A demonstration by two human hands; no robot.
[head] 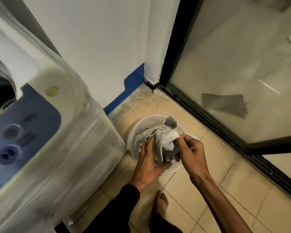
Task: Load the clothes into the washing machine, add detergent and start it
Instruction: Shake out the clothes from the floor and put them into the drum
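A white round basin (pixel 138 128) stands on the tiled floor beside the washing machine (pixel 60 148). In it lie a pale beige garment with stitched seams (pixel 163 136) and grey clothes (pixel 170 122). My left hand (pixel 149 163) grips the beige garment from below and the left. My right hand (pixel 190 152) pinches its upper edge at the right. The machine's blue control panel (pixel 23 125) with round knobs faces up at the left, and its dark drum opening (pixel 0 91) shows at the far left edge.
A white wall with a blue skirting strip (pixel 124 93) stands behind the basin. A black-framed glass sliding door (pixel 225 81) runs along the right. My bare foot (pixel 160 201) rests on the beige tiles below the basin.
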